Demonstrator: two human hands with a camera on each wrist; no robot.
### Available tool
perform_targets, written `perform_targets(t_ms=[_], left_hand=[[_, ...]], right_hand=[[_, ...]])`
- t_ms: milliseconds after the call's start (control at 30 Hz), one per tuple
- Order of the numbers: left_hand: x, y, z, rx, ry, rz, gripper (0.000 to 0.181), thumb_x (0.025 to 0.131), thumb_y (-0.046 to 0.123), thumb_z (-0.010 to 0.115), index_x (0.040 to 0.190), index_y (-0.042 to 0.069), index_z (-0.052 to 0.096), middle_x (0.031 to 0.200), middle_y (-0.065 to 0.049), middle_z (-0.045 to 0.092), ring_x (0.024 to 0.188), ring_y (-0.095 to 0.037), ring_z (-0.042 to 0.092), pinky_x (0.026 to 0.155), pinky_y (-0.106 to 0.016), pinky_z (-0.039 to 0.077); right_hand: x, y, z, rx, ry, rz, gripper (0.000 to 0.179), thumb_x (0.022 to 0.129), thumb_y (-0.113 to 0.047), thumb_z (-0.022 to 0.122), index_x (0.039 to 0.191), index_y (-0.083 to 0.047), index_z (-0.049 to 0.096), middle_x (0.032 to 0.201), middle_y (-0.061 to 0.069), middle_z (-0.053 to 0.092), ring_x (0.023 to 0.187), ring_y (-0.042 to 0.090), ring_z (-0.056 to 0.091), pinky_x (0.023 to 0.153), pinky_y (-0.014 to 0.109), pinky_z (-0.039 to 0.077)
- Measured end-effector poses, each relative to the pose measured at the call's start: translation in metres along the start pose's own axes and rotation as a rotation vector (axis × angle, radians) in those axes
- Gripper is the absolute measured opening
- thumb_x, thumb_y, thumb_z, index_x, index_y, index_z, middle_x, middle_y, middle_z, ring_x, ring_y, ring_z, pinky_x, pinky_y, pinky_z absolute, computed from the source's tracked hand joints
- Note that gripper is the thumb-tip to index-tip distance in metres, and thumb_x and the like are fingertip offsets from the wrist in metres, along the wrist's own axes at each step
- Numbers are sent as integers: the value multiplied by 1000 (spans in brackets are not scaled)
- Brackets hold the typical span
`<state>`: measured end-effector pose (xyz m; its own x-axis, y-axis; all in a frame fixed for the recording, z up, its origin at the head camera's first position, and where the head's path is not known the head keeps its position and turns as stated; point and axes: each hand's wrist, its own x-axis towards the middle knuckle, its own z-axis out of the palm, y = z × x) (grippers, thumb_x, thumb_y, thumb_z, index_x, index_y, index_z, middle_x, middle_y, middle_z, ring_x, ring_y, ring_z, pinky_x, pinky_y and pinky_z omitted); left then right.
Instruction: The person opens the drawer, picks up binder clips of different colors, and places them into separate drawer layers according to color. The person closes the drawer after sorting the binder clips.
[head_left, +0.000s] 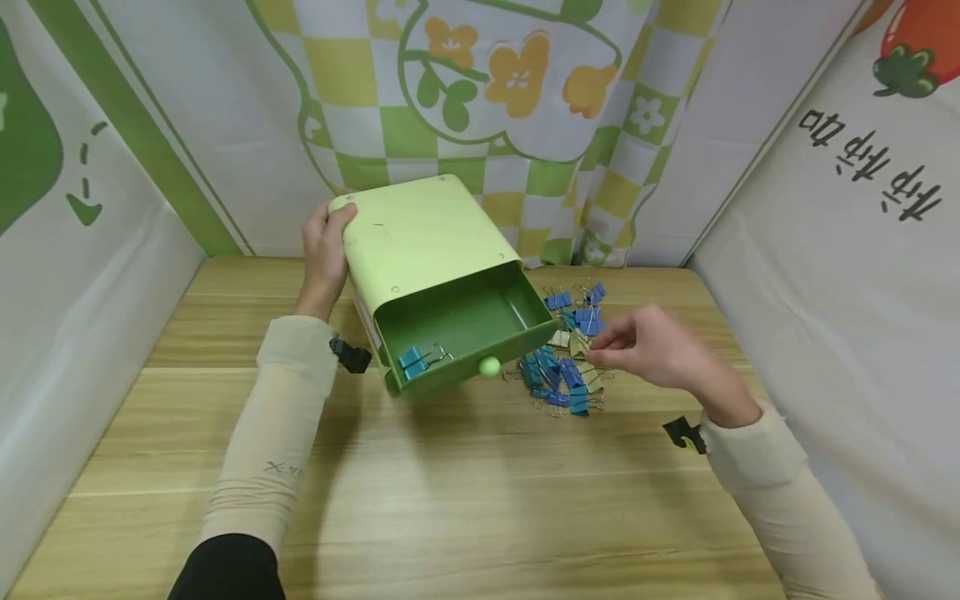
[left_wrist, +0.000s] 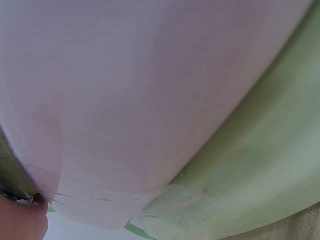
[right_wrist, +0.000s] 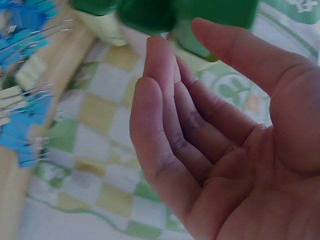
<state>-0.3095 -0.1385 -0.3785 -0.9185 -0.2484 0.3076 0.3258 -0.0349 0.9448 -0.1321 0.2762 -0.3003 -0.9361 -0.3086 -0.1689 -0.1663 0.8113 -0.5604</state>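
A light green drawer box [head_left: 420,233] is tilted, its dark green drawer [head_left: 480,312] pulled out by a round knob-side front. One blue binder clip [head_left: 412,362] lies in the drawer's near left corner. My left hand [head_left: 325,254] grips the box's back left edge, thumb on top; the other fingers are mostly hidden. Right of the drawer is a loose pile of binder clips [head_left: 573,375] in blue, teal and pale yellow. My right hand [head_left: 660,346] is over the pile's right side, fingertips near a yellow clip [head_left: 578,343]. In the right wrist view, a gap separates thumb and fingers, with nothing between them.
The wooden table [head_left: 480,500] ends at a checked, flower-print curtain [head_left: 465,125] behind the box. White printed sheets [head_left: 862,275] stand along the sides. A dark wrist camera [head_left: 350,356] sits close to the box's left side.
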Motion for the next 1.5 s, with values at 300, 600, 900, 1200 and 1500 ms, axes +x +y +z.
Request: perform_targets(t_ms=[300, 600, 900, 1200, 1500], left_hand=[[0, 0, 0, -6, 7, -3, 23, 103, 30, 60, 113, 12, 69, 88, 6, 63, 68, -5, 56, 69, -20, 49], [-1, 1, 0, -3, -2, -11, 27, 103, 31, 59, 118, 11, 68, 86, 6, 62, 65, -5, 56, 66, -20, 49], [-2, 1, 0, -3, -14, -14, 27, 104, 33, 59, 118, 12, 68, 83, 6, 61, 62, -5, 55, 63, -20, 49], [-3, 2, 0, 16, -12, -19, 32, 104, 34, 58, 122, 9, 67, 88, 6, 62, 67, -6, 57, 66, -21, 50], [-2, 1, 0, 11, -11, -2, 29, 104, 32, 58, 119, 10, 67, 87, 6, 62, 65, -5, 56, 65, -21, 49]], right_hand=[[11, 44, 19, 13, -59, 105, 17, 97, -27, 76, 99, -10, 82, 90, 3, 78, 83, 17, 69, 71, 32, 53], [21, 80, 40, 36, -88, 183, 20, 96, -22, 75, 97, -4, 82, 99, 9, 80, 83, 17, 67, 70, 30, 53], [28, 96, 59, 65, -116, 155, 15, 95, -16, 76, 95, -3, 83, 93, 10, 81, 71, 14, 60, 62, 26, 48], [31, 103, 72, 281, -208, 226, 18, 101, -3, 65, 106, 8, 79, 101, 19, 80, 84, 19, 78, 81, 35, 66], [33, 111, 74, 359, -240, 223, 21, 103, -3, 61, 108, 8, 78, 101, 16, 80, 85, 17, 76, 82, 37, 66]])
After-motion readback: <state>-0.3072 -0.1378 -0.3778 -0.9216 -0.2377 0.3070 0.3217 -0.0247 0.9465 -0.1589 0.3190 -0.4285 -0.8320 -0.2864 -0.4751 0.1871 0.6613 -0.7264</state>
